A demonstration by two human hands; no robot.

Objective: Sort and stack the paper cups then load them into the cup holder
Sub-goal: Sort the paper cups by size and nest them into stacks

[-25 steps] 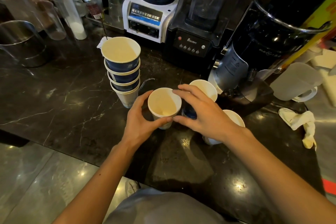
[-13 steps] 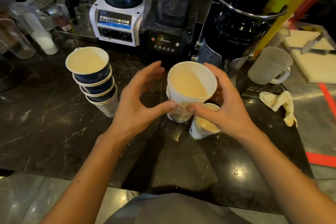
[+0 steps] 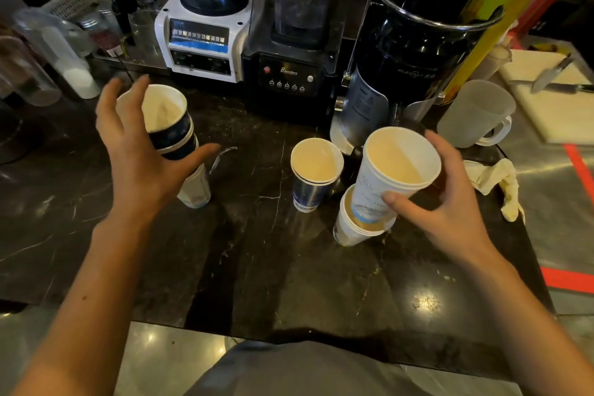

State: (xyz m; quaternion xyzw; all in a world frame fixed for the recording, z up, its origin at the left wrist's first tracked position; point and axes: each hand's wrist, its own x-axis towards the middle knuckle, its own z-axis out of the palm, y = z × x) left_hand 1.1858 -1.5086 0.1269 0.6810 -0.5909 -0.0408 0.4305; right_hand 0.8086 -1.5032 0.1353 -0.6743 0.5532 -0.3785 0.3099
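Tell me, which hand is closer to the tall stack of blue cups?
Left. The left hand is right at the tall stack of blue cups, its fingers spread around it. The right hand is far across the counter, holding white cups.

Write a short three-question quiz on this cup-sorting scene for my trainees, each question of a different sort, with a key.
1. True or false: the right hand grips blue cups.
2. What stands on the counter between the tall blue stack and the standing white cups? A) the middle blue cups B) a plate C) a bottle
3. Fill in: the ____ hand holds nothing, its fingers spread by the tall blue stack.

Key:
1. False: it grips the held white cups.
2. A.
3. Left: the left hand.
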